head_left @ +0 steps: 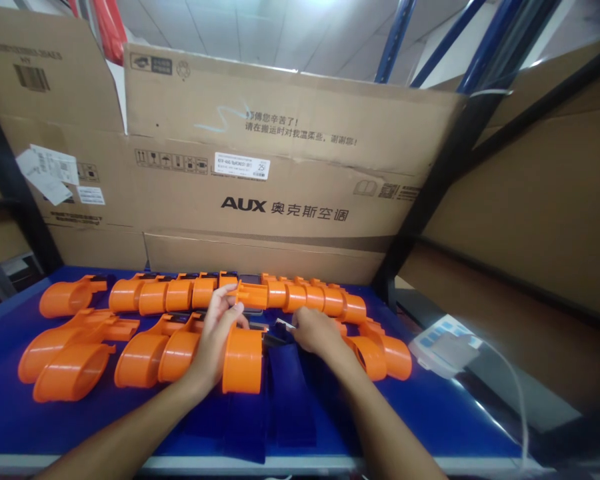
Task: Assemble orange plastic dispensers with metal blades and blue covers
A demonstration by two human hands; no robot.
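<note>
My left hand (219, 327) is closed on an orange plastic piece with a wide ring (243, 363) at its lower end. Another orange ringed piece lies directly behind its fingertips. To the right, my right hand (316, 330) is curled shut, and a small pale tip (286, 325) shows at its fingers; what it belongs to is hidden. Dark blue strips (291, 393) hang or lie between the two hands, with a dark end close to the orange piece. Whether the strip is joined to the piece, I cannot tell.
Orange ringed pieces (147, 360) stand in two rows on the blue table (180, 427), several on each side. A printed cardboard sheet (180, 173) rises behind. At the right edge sits a white box with a cable (445, 347). Dark metal posts (423, 180) frame the table.
</note>
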